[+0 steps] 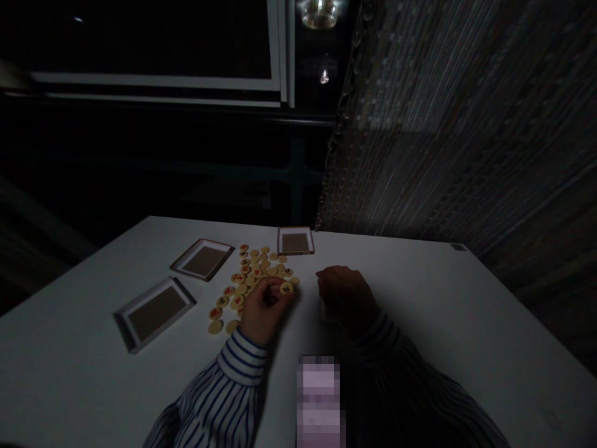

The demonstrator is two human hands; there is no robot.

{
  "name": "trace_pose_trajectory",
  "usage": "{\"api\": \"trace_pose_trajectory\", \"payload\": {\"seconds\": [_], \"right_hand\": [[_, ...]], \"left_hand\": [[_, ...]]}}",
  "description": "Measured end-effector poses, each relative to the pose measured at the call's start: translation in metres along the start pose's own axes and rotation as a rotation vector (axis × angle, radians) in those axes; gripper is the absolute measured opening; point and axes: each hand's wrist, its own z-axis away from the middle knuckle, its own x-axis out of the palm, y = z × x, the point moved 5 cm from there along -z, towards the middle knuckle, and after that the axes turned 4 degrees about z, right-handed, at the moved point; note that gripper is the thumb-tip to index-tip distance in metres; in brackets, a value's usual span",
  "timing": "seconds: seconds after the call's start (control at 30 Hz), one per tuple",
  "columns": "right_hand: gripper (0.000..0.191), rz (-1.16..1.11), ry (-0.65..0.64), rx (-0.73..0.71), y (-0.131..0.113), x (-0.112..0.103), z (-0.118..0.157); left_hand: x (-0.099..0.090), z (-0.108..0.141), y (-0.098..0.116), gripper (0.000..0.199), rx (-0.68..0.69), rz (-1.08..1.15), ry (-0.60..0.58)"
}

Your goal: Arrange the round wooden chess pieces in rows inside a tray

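Between the thumb and fingertips of my left hand (263,308) is a round Chinese chess piece (286,289), its dark character turned up. Many more pale wooden chess pieces (240,289) lie loosely spread beside and beyond that hand, some showing red or black characters and others blank. My right hand (347,295) rests low over the white table to the right, in deep shadow. Its fingers are curled together and their tips point left; whatever may be in them is hidden. A small gap separates the two hands.
Three shallow open boxes stand around the pieces: one box (156,311) at the left, another box (203,258) behind it, and a third box (296,241) at the back. A blurred-out phone-like object (319,401) is at the near edge of the white table (448,323). A bead curtain (410,137) hangs behind.
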Motion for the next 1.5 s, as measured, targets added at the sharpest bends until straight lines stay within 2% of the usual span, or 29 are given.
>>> {"api": "trace_pose_trajectory", "payload": {"seconds": [0.2, 0.33, 0.53, 0.8, 1.0, 1.3, 1.5], "right_hand": [[0.023, -0.002, -0.035, 0.012, 0.008, -0.002, 0.001], [0.023, 0.002, -0.048, 0.005, 0.013, -0.005, 0.001], [0.025, 0.011, -0.09, -0.017, 0.022, -0.005, 0.003], [0.025, -0.009, -0.059, 0.029, 0.038, -0.009, 0.006], [0.023, -0.075, -0.034, 0.035, 0.046, -0.013, 0.008], [0.025, 0.009, -0.166, -0.002, 0.042, -0.002, 0.007], [0.025, 0.015, -0.224, -0.039, 0.033, 0.003, 0.009]], "left_hand": [[0.013, -0.003, -0.008, 0.026, -0.092, 0.181, -0.051], [0.019, -0.004, -0.004, 0.028, -0.139, 0.23, -0.066], [0.034, -0.008, 0.003, 0.026, -0.14, 0.268, -0.109], [0.053, -0.012, -0.012, 0.025, -0.143, 0.299, -0.122], [0.056, -0.005, -0.027, 0.024, -0.183, 0.294, -0.106], [0.055, -0.002, -0.031, 0.023, -0.191, 0.278, -0.06], [0.057, 0.0, -0.03, 0.021, -0.209, 0.264, -0.074]]}}
